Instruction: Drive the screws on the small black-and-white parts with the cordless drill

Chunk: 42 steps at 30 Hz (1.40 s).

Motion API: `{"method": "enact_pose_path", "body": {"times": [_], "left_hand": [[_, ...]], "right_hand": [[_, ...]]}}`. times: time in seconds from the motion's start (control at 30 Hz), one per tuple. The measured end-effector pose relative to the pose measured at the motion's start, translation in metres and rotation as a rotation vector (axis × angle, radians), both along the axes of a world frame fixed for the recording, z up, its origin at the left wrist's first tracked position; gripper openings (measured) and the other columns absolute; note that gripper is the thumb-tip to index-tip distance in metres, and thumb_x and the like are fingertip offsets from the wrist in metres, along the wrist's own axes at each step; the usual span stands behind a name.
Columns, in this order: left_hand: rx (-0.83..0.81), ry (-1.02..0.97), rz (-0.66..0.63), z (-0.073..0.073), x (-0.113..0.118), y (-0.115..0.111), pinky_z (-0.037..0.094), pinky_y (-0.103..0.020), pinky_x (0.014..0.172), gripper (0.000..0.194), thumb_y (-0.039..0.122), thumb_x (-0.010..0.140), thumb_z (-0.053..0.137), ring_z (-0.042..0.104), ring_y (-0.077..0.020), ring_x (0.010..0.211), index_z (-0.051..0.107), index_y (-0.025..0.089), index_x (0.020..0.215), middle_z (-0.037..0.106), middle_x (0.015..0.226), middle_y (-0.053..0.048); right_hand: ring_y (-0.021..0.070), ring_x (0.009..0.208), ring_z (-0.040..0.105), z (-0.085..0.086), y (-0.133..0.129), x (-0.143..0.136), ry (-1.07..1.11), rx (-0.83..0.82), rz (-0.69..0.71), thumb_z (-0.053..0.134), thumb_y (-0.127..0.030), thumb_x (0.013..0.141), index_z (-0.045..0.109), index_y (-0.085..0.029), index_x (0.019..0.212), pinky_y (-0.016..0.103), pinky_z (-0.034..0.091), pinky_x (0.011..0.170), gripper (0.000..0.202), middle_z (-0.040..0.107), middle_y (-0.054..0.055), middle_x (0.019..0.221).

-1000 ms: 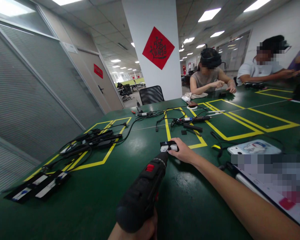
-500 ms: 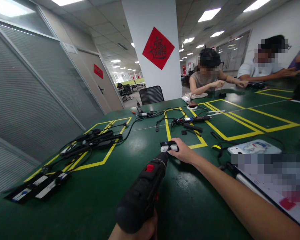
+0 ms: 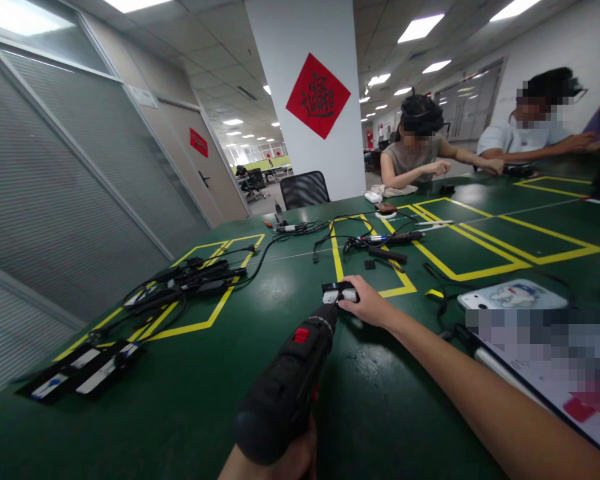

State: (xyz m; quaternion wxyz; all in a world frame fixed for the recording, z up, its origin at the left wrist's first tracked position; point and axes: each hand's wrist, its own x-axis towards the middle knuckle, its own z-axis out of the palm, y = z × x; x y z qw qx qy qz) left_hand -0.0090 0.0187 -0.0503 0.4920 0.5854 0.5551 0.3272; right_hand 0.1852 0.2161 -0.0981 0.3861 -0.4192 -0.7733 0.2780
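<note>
My left hand [image 3: 297, 453] is wrapped round the grip of a black cordless drill [image 3: 280, 387] with a red switch on top. The drill points forward, away from me. At its front end, my right hand [image 3: 370, 303] pinches a small black-and-white block [image 3: 333, 294], whose exact kind I cannot make out. The drill's tip meets the near side of this block or lies right in front of it; the bit itself is hidden. Just beyond my right hand lie a small black ridged piece [image 3: 369, 265] and a black bar [image 3: 387, 255].
Tangled black cables [image 3: 205, 277] and dark panels with white strips [image 3: 97, 373] lie on the left of the green table [image 3: 180, 413]. A pen-shaped tool [image 3: 405, 237] with a cord lies further back. On the right are a phone [image 3: 515, 295] and a screen [image 3: 570, 373]. Co-workers [image 3: 415, 160] sit across.
Almost nothing differs. The whole view has shifted slightly; both my hands, the drill and the block keep their places relative to each other.
</note>
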Motion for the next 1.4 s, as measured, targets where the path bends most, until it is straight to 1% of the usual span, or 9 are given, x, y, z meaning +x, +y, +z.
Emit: {"method": "enact_pose_path", "body": {"times": [0.13, 0.4, 0.6, 0.77, 0.9, 1.07, 1.2, 1.33, 1.4], "left_hand": [[0.034, 0.025, 0.002, 0.004, 0.0, 0.0, 0.047, -0.024, 0.037, 0.041, 0.011, 0.063, 0.05, 0.059, -0.0165, 0.038, 0.052, 0.023, 0.102, 0.063, 0.053, 0.004], [0.011, -0.062, -0.006, 0.004, 0.001, -0.003, 0.047, -0.024, 0.038, 0.026, 0.018, 0.067, 0.051, 0.058, -0.0157, 0.038, 0.048, 0.022, 0.093, 0.062, 0.054, 0.003], [-0.002, -0.099, 0.006, 0.01, 0.005, -0.003, 0.048, -0.025, 0.037, 0.028, 0.022, 0.066, 0.052, 0.058, -0.0156, 0.039, 0.049, 0.022, 0.094, 0.061, 0.056, 0.003], [0.025, -0.039, 0.032, 0.003, 0.003, -0.001, 0.046, -0.022, 0.034, 0.043, 0.009, 0.06, 0.048, 0.057, -0.0152, 0.034, 0.048, 0.024, 0.1, 0.061, 0.049, 0.006], [0.03, 0.002, 0.01, -0.002, 0.001, 0.0, 0.048, -0.023, 0.034, 0.047, 0.008, 0.061, 0.048, 0.058, -0.0168, 0.035, 0.047, 0.023, 0.105, 0.061, 0.048, 0.006], [0.039, -0.015, 0.018, 0.003, -0.001, 0.001, 0.049, -0.024, 0.035, 0.034, 0.009, 0.061, 0.049, 0.059, -0.017, 0.037, 0.052, 0.023, 0.092, 0.064, 0.054, 0.004], [0.089, 0.107, 0.039, 0.006, -0.001, 0.004, 0.05, -0.022, 0.04, 0.026, 0.006, 0.059, 0.05, 0.062, -0.018, 0.043, 0.057, 0.022, 0.079, 0.064, 0.049, 0.004], [0.004, 0.034, 0.086, 0.001, 0.004, 0.003, 0.046, -0.022, 0.032, 0.037, 0.005, 0.058, 0.047, 0.058, -0.0171, 0.034, 0.052, 0.024, 0.089, 0.062, 0.047, 0.007], [-0.018, 0.026, 0.078, -0.001, 0.005, 0.001, 0.047, -0.023, 0.032, 0.041, 0.004, 0.058, 0.046, 0.059, -0.0181, 0.035, 0.05, 0.024, 0.094, 0.062, 0.048, 0.007]], "right_hand": [[0.0165, 0.093, 0.049, -0.002, 0.001, 0.0, -0.003, 0.007, -0.001, 0.06, -0.029, 0.07, 0.044, -0.02, 0.112, 0.03, 0.037, 0.085, 0.046, 0.047, 0.005, 0.105], [0.0165, 0.094, 0.049, -0.001, 0.001, 0.0, -0.007, -0.003, 0.004, 0.059, -0.029, 0.071, 0.044, -0.02, 0.113, 0.03, 0.036, 0.085, 0.045, 0.046, 0.005, 0.105], [0.0163, 0.093, 0.049, -0.001, 0.001, 0.0, 0.006, -0.019, 0.003, 0.059, -0.028, 0.071, 0.044, -0.021, 0.113, 0.029, 0.037, 0.084, 0.045, 0.046, 0.005, 0.105], [0.0164, 0.092, 0.05, -0.002, 0.002, 0.0, 0.013, -0.029, 0.003, 0.058, -0.028, 0.071, 0.044, -0.022, 0.113, 0.029, 0.037, 0.083, 0.044, 0.046, 0.005, 0.105], [0.0163, 0.091, 0.05, -0.001, 0.002, 0.0, 0.018, -0.028, 0.008, 0.058, -0.028, 0.071, 0.044, -0.021, 0.112, 0.029, 0.037, 0.083, 0.044, 0.046, 0.004, 0.104], [0.0165, 0.091, 0.05, 0.0, 0.002, -0.001, 0.021, -0.033, 0.001, 0.059, -0.027, 0.07, 0.045, -0.021, 0.112, 0.03, 0.037, 0.084, 0.044, 0.047, 0.005, 0.104], [0.0162, 0.091, 0.05, 0.0, 0.002, -0.001, 0.022, -0.035, 0.008, 0.059, -0.025, 0.07, 0.046, -0.021, 0.111, 0.03, 0.037, 0.083, 0.044, 0.047, 0.004, 0.102], [0.0165, 0.092, 0.049, 0.0, 0.002, 0.0, 0.015, -0.038, 0.005, 0.059, -0.026, 0.07, 0.045, -0.02, 0.112, 0.03, 0.037, 0.084, 0.045, 0.047, 0.005, 0.104], [0.0167, 0.093, 0.049, 0.0, 0.002, 0.0, 0.01, -0.037, 0.008, 0.059, -0.027, 0.07, 0.045, -0.02, 0.113, 0.03, 0.037, 0.085, 0.045, 0.047, 0.005, 0.105]]}}
